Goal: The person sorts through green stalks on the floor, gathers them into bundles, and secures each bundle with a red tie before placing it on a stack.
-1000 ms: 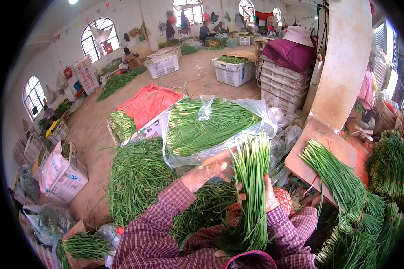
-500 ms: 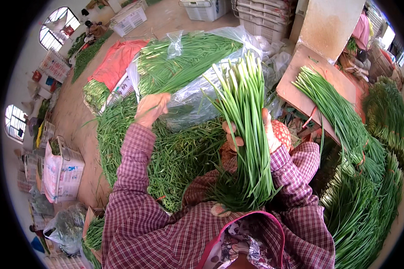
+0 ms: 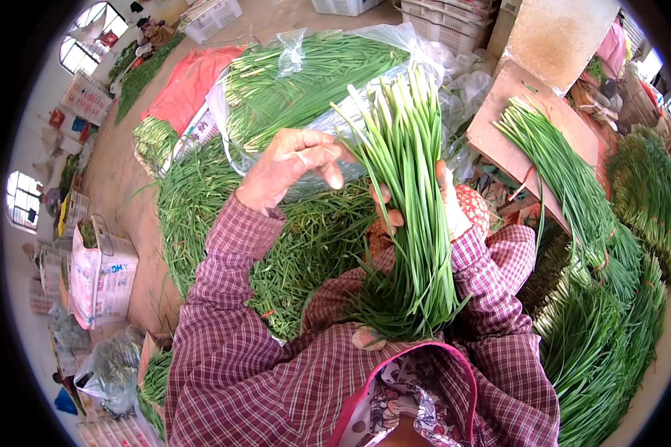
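Note:
Upright over my lap stands a bunch of garlic chives [image 3: 417,216], pale stem ends up and green leaves hanging down. My right hand [image 3: 452,203] wraps round its middle, fingers showing on the left side and thumb on the right. At the bunch's upper left is my left hand [image 3: 294,167], its thumb and forefinger apart and the forefinger's tip close to the outer stems. I cannot tell whether that fingertip touches them. Behind it, a heap of chives [image 3: 313,74] lies on clear plastic sheeting. Loose leaves [image 3: 306,253] are piled below my left hand.
To the right, a tied bunch [image 3: 566,179] rests across a wooden board [image 3: 492,123]. More tied bunches [image 3: 596,357] lie stacked beside my right arm. A red cloth [image 3: 194,89] covers part of the heap. Crates [image 3: 104,276] stand at left, with others [image 3: 447,26] at the back.
My left hand has moved right and nearer, from over the heap to beside the stems, and its fingers have spread. My right hand still holds the bunch in nearly the same place.

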A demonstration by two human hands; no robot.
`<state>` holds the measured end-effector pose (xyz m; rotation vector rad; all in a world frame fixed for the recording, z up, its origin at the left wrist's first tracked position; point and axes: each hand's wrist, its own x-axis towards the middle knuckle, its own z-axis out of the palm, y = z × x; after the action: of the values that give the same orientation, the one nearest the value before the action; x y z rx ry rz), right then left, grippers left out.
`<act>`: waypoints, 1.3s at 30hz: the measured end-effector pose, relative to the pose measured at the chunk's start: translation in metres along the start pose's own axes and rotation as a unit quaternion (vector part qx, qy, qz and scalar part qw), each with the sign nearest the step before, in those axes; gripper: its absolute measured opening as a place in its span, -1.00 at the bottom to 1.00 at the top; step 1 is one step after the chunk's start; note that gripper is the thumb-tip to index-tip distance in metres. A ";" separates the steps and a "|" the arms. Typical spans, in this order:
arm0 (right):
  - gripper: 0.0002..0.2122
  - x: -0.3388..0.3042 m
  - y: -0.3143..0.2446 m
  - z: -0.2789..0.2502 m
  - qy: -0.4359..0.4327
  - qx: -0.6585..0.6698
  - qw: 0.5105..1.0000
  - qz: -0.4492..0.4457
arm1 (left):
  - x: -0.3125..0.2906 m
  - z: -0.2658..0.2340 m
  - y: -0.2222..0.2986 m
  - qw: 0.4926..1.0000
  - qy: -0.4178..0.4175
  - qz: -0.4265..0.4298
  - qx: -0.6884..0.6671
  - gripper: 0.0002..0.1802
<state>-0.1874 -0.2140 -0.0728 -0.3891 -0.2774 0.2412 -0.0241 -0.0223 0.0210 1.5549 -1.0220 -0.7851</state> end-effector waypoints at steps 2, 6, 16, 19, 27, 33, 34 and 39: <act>-0.23 0.000 0.001 0.003 0.008 0.005 1.000 0.004 | 0.000 -0.007 0.000 1.000 0.010 -0.006 0.028 -0.65; -0.25 0.003 0.001 0.006 -0.030 0.034 0.999 0.015 | 0.001 -0.059 -0.029 0.971 0.167 -0.031 0.166 -0.60; -0.38 0.033 -0.017 -0.001 0.096 -0.011 0.995 0.039 | 0.005 0.027 -0.025 0.971 0.033 0.052 -0.230 0.31; -0.46 0.034 -0.010 0.039 0.134 -0.211 0.967 0.053 | 0.030 0.033 -0.029 0.934 0.023 0.093 -0.344 0.29; -0.29 -0.002 -0.020 0.029 0.165 -0.421 0.891 0.025 | 0.032 0.055 -0.029 0.898 -0.026 0.019 -0.439 -0.10; -0.19 0.015 -0.057 0.049 0.236 -0.554 0.792 -0.093 | 0.042 0.064 -0.031 0.917 -0.027 0.042 -0.397 -0.21; -0.18 0.023 -0.064 0.049 0.217 -0.594 0.766 -0.113 | 0.043 0.067 -0.030 0.925 -0.009 0.041 -0.377 -0.21; -0.58 0.045 -0.064 0.050 0.182 -0.535 0.816 -0.123 | 0.047 0.080 -0.018 0.921 0.001 0.025 -0.389 -0.29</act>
<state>-0.1498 -0.2420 0.0077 -1.4950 -0.0514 -0.2875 -0.0717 -0.0963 -0.0128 0.8357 -0.6162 -0.9946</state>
